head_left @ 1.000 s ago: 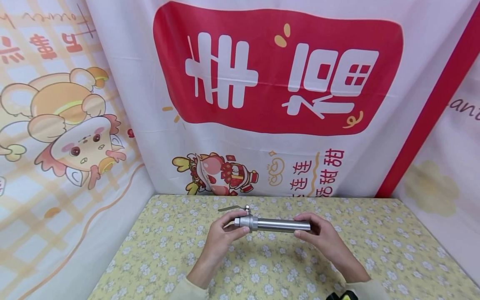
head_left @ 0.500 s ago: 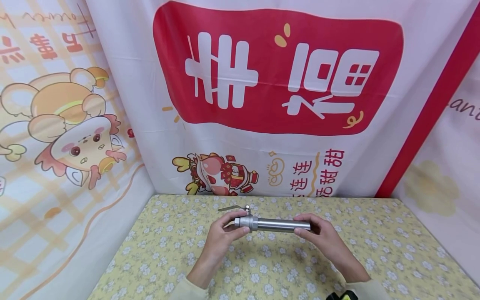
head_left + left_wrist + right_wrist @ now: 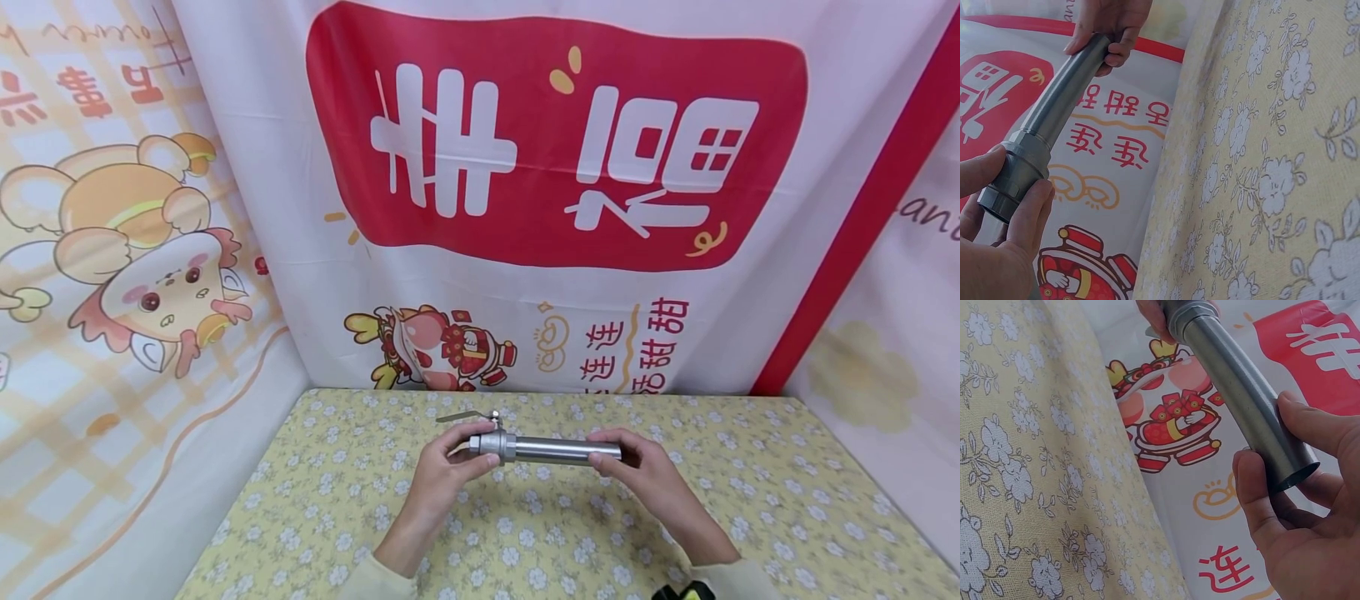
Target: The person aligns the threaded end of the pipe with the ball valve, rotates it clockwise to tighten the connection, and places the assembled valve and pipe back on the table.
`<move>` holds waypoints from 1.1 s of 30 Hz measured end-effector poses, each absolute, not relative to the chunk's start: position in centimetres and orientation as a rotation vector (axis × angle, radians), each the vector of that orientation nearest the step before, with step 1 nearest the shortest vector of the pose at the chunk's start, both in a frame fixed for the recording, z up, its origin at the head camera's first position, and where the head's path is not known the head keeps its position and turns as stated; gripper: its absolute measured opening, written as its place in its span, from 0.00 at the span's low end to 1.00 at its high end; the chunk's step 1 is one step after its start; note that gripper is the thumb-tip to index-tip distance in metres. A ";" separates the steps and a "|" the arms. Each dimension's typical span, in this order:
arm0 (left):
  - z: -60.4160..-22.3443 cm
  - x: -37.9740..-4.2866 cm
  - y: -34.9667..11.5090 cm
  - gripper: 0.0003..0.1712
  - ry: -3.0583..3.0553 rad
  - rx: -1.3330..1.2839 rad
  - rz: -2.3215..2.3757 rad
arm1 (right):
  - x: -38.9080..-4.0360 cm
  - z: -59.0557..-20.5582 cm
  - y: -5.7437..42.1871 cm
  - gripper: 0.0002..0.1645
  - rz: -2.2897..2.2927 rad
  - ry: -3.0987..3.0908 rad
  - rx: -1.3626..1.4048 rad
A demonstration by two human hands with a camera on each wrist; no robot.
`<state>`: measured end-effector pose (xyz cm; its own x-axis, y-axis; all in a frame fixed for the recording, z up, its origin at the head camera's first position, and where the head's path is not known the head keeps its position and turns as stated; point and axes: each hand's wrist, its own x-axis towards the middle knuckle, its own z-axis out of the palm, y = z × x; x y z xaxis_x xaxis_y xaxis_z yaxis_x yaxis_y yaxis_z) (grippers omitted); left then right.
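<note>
Both hands hold up one metal piece, a ball valve [image 3: 491, 445] joined to a straight steel pipe [image 3: 558, 450], lying nearly level above the table. My left hand [image 3: 444, 467] grips the valve body between thumb and fingers. The valve's lever [image 3: 461, 416] sticks out to the left above that hand. At the pipe's far right end, my right hand [image 3: 637, 467] pinches it with thumb and fingers. In the right wrist view the pipe [image 3: 1241, 394] shows a hollow open end by the palm. A hex collar joins valve body [image 3: 1013, 175] and pipe in the left wrist view.
Under the hands is a table with a yellow flowered cloth [image 3: 525, 533]. A white printed curtain [image 3: 300, 275] with a red panel hangs behind it, and printed cloths hang at left and right. A black and yellow object [image 3: 686, 591] shows at the right cuff.
The right thumb and fingers have shifted very slightly on the pipe's end. The valve, the pipe and the left hand stay in place.
</note>
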<state>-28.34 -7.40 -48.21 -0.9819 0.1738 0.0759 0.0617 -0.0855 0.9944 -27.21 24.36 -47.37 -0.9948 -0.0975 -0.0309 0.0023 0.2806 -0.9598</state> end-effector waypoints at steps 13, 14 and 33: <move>-48.1 -28.3 -7.3 0.27 2.051 0.272 2.262 | -26.9 -47.2 24.2 0.27 -1.863 2.435 -0.039; -48.1 -28.3 -7.3 0.27 2.053 0.271 2.262 | -26.9 -47.2 24.2 0.27 -1.862 2.438 -0.036; -47.9 -28.1 -7.2 0.28 2.069 0.217 2.239 | -26.9 -47.4 24.6 0.32 -1.961 2.308 -0.258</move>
<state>-28.12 -7.21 -47.92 -0.9863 0.1584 0.0464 0.0338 -0.0815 0.9961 -26.86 24.58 -47.38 -0.9805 -0.1940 0.0325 -0.0634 0.1553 -0.9858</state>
